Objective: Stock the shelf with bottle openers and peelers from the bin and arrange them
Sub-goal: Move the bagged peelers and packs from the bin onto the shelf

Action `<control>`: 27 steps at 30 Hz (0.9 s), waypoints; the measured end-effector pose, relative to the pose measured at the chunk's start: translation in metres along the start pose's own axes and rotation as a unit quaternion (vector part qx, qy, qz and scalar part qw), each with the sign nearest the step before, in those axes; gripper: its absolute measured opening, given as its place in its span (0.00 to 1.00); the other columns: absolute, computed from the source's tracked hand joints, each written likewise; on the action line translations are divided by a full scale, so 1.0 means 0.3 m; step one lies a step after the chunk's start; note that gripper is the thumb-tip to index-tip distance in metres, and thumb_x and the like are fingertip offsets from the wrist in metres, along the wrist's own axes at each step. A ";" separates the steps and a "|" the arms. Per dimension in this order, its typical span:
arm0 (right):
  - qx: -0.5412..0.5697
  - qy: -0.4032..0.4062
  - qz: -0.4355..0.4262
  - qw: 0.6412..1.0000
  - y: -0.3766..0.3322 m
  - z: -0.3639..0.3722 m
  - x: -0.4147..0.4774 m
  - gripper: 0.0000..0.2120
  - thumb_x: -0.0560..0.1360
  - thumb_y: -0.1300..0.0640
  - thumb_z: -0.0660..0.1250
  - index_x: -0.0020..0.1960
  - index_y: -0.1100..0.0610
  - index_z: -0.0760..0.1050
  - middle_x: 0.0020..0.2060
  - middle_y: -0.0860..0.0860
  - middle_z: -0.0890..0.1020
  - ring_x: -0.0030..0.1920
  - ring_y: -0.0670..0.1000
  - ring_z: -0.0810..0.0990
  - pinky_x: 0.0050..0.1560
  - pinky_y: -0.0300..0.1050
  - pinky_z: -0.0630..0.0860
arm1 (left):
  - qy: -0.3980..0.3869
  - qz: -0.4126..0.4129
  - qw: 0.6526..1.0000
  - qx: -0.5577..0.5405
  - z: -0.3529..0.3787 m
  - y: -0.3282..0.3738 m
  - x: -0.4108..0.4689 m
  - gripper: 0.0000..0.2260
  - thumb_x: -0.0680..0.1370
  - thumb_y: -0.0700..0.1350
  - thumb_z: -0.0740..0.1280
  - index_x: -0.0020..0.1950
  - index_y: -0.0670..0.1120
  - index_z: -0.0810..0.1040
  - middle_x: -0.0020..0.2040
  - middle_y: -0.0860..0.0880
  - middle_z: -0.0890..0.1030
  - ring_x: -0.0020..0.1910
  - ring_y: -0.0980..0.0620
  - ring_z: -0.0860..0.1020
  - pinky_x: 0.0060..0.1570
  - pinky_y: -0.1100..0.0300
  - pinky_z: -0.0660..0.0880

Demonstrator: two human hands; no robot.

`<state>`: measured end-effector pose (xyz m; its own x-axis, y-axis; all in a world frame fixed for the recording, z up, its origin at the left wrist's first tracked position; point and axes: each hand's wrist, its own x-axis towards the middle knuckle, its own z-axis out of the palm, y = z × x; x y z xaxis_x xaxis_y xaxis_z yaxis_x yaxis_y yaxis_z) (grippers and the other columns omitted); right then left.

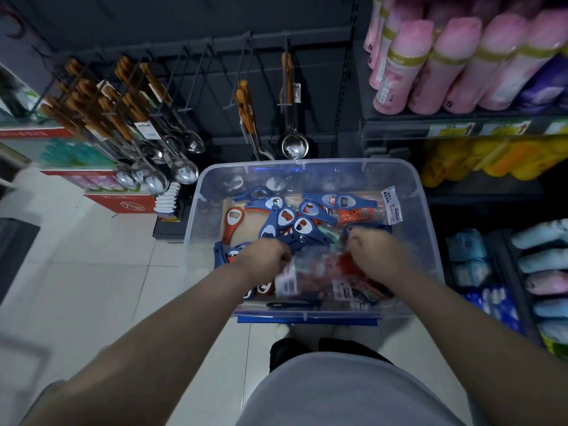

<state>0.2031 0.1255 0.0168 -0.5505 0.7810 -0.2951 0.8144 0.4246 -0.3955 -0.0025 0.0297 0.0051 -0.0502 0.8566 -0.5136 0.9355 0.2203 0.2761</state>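
Below the peg hooks (199, 72) of the shelf, the clear bin (212, 192) holds all the stock to be seen; no bottle opener or peeler hangs on the rack yet, so by my judgement the task is barely begun, with everything left to hang and arrange; several hooks at the middle stand bare, while wooden-handled spoons (184, 172) fill those at the left and a ladle (294, 144) hangs at the right; inside the bin lie at least eight blue bottle openers (338, 200) and one loose orange bottle opener (235, 219), heaped over one another; the peelers (353, 215), red and orange in clear wrappers, overlap too much to count; both hands are down in the pile; the left hand (264, 256) has its fingers curled and seems to pinch a white-labelled packet (285, 279), though blur hides the grip; the right hand (373, 250) is curled knuckles-up over the wrappers, and whether its fingers hold anything I cannot tell.
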 end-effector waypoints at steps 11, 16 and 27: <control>0.203 0.174 0.123 0.956 0.047 0.023 -0.047 0.16 0.74 0.49 0.70 0.39 0.56 0.66 0.33 0.49 0.73 0.36 0.51 0.72 0.31 0.43 0.62 | 0.016 0.040 0.991 0.130 0.094 0.051 0.017 0.39 0.64 0.64 0.73 0.71 0.51 0.66 0.67 0.50 0.70 0.66 0.47 0.68 0.65 0.48 0.69; 0.175 0.097 0.167 0.965 0.042 -0.013 -0.059 0.19 0.65 0.48 0.78 0.37 0.56 0.69 0.33 0.50 0.76 0.36 0.51 0.75 0.33 0.45 0.65 | 0.048 0.025 0.981 0.187 0.112 0.065 0.030 0.29 0.73 0.54 0.70 0.71 0.49 0.66 0.68 0.46 0.71 0.68 0.45 0.67 0.64 0.48 0.66; 0.008 0.043 0.131 0.990 0.047 0.008 -0.033 0.13 0.76 0.64 0.61 0.59 0.62 0.65 0.56 0.61 0.75 0.53 0.63 0.78 0.46 0.49 0.69 | 0.067 -0.018 0.991 -0.117 -0.011 -0.035 0.014 0.04 0.78 0.49 0.62 0.48 0.51 0.75 0.44 0.50 0.80 0.44 0.48 0.79 0.44 0.54 0.76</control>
<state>0.2196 0.1227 0.0120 -0.3032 0.8999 -0.3134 0.9237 0.1966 -0.3289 -0.0136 0.0326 0.0026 -0.1426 0.8973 -0.4177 0.8269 0.3399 0.4479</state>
